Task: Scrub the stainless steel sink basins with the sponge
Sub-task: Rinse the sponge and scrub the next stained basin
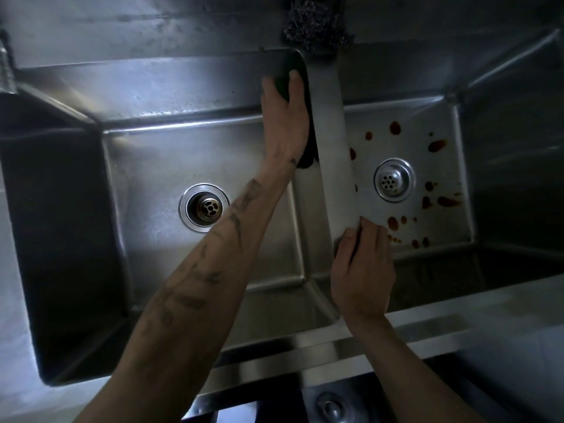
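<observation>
A stainless steel double sink fills the view. My left hand [285,117] reaches into the left basin [171,160] and grips a dark sponge [294,70], pressing it against the basin's right wall near the far corner. My right hand [361,270] holds the front end of the divider [331,132] between the basins, fingers curled over its edge. The right basin [406,227] has several brown splashes on its floor around the drain strainer [394,179]. The left drain [204,207] has bare steel around it.
A ball of steel wool [316,24] sits on the back ledge above the divider. A tap part [7,68] shows at the far left edge. The front rim [335,349] runs along the bottom, with a dark opening below it.
</observation>
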The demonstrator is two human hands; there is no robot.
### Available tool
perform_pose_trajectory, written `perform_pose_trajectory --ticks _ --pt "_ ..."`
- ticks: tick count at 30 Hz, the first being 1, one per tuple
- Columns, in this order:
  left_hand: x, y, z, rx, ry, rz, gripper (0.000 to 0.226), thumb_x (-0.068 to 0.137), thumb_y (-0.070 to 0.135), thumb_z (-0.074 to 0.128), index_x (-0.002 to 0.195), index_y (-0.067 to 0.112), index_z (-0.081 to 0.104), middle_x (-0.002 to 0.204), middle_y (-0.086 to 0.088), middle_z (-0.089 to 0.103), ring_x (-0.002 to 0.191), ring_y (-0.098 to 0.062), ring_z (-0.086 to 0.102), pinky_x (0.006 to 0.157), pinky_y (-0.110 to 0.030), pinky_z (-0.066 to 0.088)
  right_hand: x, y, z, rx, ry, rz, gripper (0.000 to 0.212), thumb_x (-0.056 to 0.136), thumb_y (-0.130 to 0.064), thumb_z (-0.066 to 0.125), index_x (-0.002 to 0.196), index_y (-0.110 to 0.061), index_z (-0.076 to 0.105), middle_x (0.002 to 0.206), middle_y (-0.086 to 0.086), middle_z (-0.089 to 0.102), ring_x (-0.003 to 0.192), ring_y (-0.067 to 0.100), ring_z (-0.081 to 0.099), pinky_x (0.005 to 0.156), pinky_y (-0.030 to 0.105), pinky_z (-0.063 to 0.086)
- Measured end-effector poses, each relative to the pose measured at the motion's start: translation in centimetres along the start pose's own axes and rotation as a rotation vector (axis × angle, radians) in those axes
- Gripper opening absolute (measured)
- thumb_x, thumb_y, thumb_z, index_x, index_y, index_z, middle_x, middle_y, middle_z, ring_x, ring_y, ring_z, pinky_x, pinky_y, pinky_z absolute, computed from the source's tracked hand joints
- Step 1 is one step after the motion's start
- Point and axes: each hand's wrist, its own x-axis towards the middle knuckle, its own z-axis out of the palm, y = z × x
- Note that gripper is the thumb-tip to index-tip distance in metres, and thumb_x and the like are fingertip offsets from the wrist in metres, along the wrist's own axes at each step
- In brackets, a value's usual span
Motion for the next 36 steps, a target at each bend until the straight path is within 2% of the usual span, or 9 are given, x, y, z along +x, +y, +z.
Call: perform_pose_trajectory --ticks 3,7,14,18,21,25,28,31,36 --pt "0.8 0.2 0.4 -0.025 0.046 0.017 0.016 0.112 0.037 0.045 0.108 0.021 0.047 0.114 -0.013 0.064 0.101 -0.027 0.063 0.075 -0.032 0.046 0.0 0.0 -0.1 -0.004 0.0 -0.005 0.026 0.108 -0.028 0.04 0.124 -0.011 0.053 0.108 0.008 0.062 0.093 0.017 0.059 0.078 0.038 0.056" --pt "3.5 -2.0 0.7 0.058 0.013 -0.184 0.039 0.114 0.03 0.042 0.139 0.001 0.043 0.143 -0.023 0.054 0.13 -0.035 0.055 0.109 -0.041 0.045 0.0 0.0 -0.2 0.012 -0.006 -0.002 0.025 0.108 -0.028 0.042 0.126 -0.013 0.051 0.111 0.009 0.062 0.097 0.018 0.06 0.081 0.039 0.058" --pt "5.4 -6.7 -0.4 0.346 -0.094 -0.255 0.059 0.114 0.034 0.04 0.162 0.004 0.026 0.162 -0.025 0.038 0.147 -0.04 0.042 0.122 -0.043 0.035 0.0 0.2 0.0 0.007 -0.006 0.003 0.024 0.108 -0.026 0.043 0.124 -0.011 0.053 0.109 0.009 0.062 0.094 0.016 0.059 0.078 0.038 0.057" --pt "2.5 -10.3 -1.1 0.398 -0.151 -0.289 0.053 0.114 0.034 0.042 0.158 0.006 0.034 0.157 -0.023 0.046 0.14 -0.041 0.049 0.119 -0.049 0.04 0.0 0.3 0.0 -0.002 0.003 0.002 0.021 0.108 -0.027 0.042 0.122 -0.014 0.052 0.106 0.006 0.06 0.092 0.01 0.053 0.075 0.038 0.056" --pt "-1.6 -13.0 -2.0 0.431 -0.197 -0.323 0.051 0.112 0.032 0.045 0.155 0.005 0.038 0.151 -0.026 0.051 0.136 -0.044 0.053 0.115 -0.053 0.043 0.0 0.2 0.0 0.003 -0.008 0.004 0.022 0.108 -0.028 0.041 0.123 -0.014 0.051 0.107 0.007 0.06 0.093 0.016 0.057 0.077 0.04 0.056" --pt "-8.3 -15.7 -3.2 0.451 -0.291 -0.39 0.051 0.113 0.029 0.045 0.154 0.002 0.037 0.155 -0.028 0.045 0.14 -0.045 0.049 0.117 -0.054 0.041 0.1 0.1 -0.1 0.004 -0.027 0.01 0.024 0.108 -0.03 0.04 0.126 -0.016 0.047 0.111 0.009 0.059 0.097 0.021 0.059 0.08 0.041 0.055" --pt "-12.5 -16.7 -4.1 0.469 -0.373 -0.48 0.053 0.113 0.031 0.043 0.158 0.004 0.032 0.156 -0.028 0.043 0.14 -0.045 0.048 0.117 -0.047 0.041 0.1 0.1 -0.1 -0.002 -0.023 0.016 0.024 0.108 -0.031 0.039 0.125 -0.015 0.047 0.111 0.009 0.059 0.097 0.023 0.059 0.079 0.043 0.055" --pt "-15.3 -16.4 -5.0 0.465 -0.458 -0.55 0.054 0.114 0.031 0.041 0.16 0.004 0.028 0.157 -0.026 0.042 0.141 -0.04 0.048 0.107 -0.03 0.039 0.1 0.2 0.0 -0.017 -0.03 0.035 0.027 0.108 -0.033 0.037 0.123 -0.014 0.049 0.11 0.009 0.058 0.095 0.023 0.058 0.077 0.045 0.054" --pt "-18.0 -13.5 -5.8 0.345 -0.521 -0.576 0.048 0.115 0.029 0.041 0.156 0.007 0.031 0.152 -0.018 0.051 0.133 -0.029 0.055 0.107 -0.029 0.044 0.1 0.3 0.2 -0.028 -0.037 0.059 0.029 0.108 -0.035 0.036 0.121 -0.014 0.052 0.107 0.008 0.058 0.092 0.023 0.057 0.073 0.044 0.053"
